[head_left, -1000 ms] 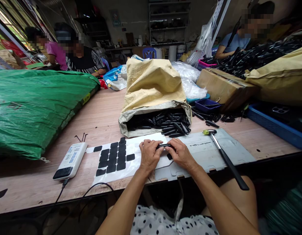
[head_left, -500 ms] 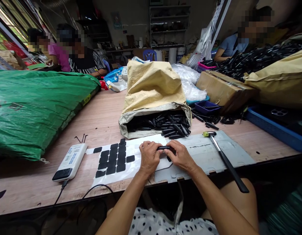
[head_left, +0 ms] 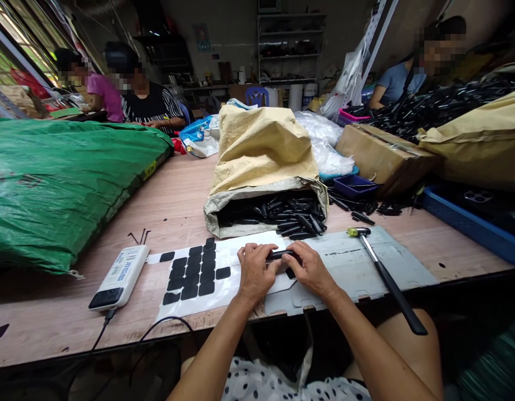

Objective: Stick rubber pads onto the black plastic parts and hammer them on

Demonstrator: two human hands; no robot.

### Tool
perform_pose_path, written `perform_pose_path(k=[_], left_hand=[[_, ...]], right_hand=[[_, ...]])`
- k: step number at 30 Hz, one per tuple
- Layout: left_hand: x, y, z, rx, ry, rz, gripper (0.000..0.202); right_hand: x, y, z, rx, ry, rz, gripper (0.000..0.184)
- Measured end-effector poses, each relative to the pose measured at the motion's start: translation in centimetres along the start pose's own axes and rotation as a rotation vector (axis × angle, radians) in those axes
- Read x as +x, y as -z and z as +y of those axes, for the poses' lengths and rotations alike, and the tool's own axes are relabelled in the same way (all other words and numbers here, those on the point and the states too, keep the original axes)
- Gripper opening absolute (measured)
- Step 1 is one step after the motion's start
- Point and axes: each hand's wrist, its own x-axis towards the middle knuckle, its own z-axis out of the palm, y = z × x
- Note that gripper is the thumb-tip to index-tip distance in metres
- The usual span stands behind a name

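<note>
Between my two hands lies a slim black pen-like piece [head_left: 278, 254], low over the white sheet and grey board. My left hand [head_left: 256, 272] grips its left end between thumb and fingers. My right hand [head_left: 308, 268] pinches the other end, which its fingers partly cover. Left of my hands, black rounded-square stickers [head_left: 192, 278] sit in rows on a white backing sheet [head_left: 229, 298]. Just beyond my hands, a tan sack [head_left: 263, 145] lies with its mouth toward me, spilling many similar black pieces [head_left: 301, 220].
A small hammer [head_left: 384, 273] rests on the grey board [head_left: 336, 284], its handle overhanging the table edge. At left are a white power bank [head_left: 119, 277] with a cable and a green sack [head_left: 69, 184]. A cardboard box [head_left: 382, 153] and blue tray [head_left: 461, 223] stand right. Several people work beyond.
The view has shifted slightly. Both hands stay around the black piece, which now shows a little more of its length and tilts slightly.
</note>
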Motion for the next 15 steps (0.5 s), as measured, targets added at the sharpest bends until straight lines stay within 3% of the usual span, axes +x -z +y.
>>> perform_pose_path(k=[15], left_hand=[[-0.24,-0.44,-0.45,0.087,-0.092,0.018,0.019]], right_hand=[[0.10,0.00,0.40,-0.035,0.035,-0.046,0.019]])
